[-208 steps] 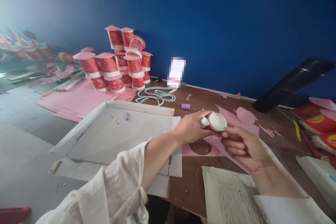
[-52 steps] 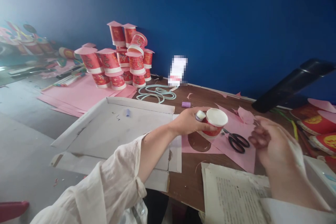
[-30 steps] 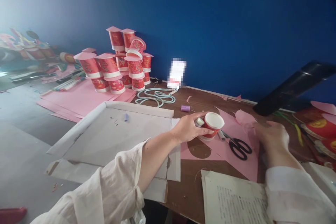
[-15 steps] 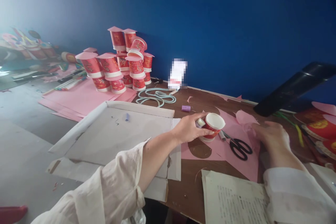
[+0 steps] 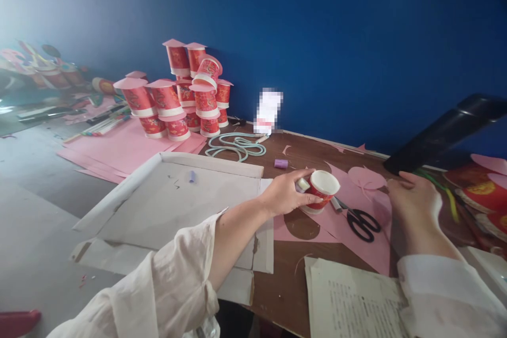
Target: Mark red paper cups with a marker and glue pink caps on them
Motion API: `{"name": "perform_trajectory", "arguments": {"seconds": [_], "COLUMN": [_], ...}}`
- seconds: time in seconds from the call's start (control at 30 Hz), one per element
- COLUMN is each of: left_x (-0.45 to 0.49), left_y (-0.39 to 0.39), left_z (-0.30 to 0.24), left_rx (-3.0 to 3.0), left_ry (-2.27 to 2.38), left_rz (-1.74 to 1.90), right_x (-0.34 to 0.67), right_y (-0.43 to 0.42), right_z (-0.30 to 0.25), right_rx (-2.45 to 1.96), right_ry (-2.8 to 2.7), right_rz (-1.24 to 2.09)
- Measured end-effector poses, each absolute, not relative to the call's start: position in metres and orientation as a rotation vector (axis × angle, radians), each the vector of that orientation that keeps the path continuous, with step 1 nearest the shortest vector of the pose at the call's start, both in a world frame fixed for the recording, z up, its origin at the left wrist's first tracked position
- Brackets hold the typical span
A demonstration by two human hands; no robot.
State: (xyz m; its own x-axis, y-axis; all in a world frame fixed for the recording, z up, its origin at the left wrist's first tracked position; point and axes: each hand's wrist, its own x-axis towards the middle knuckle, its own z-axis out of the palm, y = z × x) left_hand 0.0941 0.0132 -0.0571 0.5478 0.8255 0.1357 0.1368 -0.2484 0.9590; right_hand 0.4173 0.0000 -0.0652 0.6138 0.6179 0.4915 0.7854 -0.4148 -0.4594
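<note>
Left hand (image 5: 283, 193): closed round red paper cup (image 5: 322, 191) plus white-tipped tube (image 5: 303, 185)
Cup: mouth up, near round cut-out in pink sheet (image 5: 374, 240)
Right hand (image 5: 415, 208): fingers curled, beside pink paper disc (image 5: 367, 177); can't tell if pinching anything
Black-handled scissors (image 5: 363, 224): on sheet, between hands

Left forearm (image 5: 240, 228) slants up from the lower left, pretty much bare, with the left sleeve (image 5: 158, 285) bunched up behind it. Left hand (image 5: 285, 191) is in a C-shaped grip, thumb (image 5: 311, 199) on the near side. Right hand (image 5: 415, 206) is well apart, off to the right, fingers curled (can't really see where they end tbh), right sleeve (image 5: 439, 290) down near the wrist (image 5: 435, 243).
</note>
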Motion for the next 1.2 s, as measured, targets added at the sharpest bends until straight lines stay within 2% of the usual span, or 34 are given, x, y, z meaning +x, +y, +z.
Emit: {"name": "perform_trajectory", "arguments": {"seconds": [0.43,0.6,0.8,0.97,1.2], "left_x": [0.094,0.09,0.084,0.085,0.089], "left_y": [0.013,0.015,0.012,0.013,0.017], "left_z": [-0.058,-0.053,-0.041,-0.038,-0.039], "left_rx": [1.732,1.731,1.654,1.354,1.118], "left_ry": [0.832,0.844,0.843,0.886,0.784], "left_rz": [0.788,0.763,0.823,1.015,1.002], "right_x": [0.412,0.404,0.357,0.301,0.276], "right_y": [0.011,0.007,-0.024,-0.05,-0.059], "right_z": [-0.063,-0.059,-0.044,-0.036,-0.043], "right_rx": [-2.257,-2.066,-1.54,-1.373,-1.291], "right_ry": [-0.885,-0.919,-1.201,-1.405,-1.53], "right_rz": [-0.164,-0.301,-0.784,-0.717,-0.649]}}
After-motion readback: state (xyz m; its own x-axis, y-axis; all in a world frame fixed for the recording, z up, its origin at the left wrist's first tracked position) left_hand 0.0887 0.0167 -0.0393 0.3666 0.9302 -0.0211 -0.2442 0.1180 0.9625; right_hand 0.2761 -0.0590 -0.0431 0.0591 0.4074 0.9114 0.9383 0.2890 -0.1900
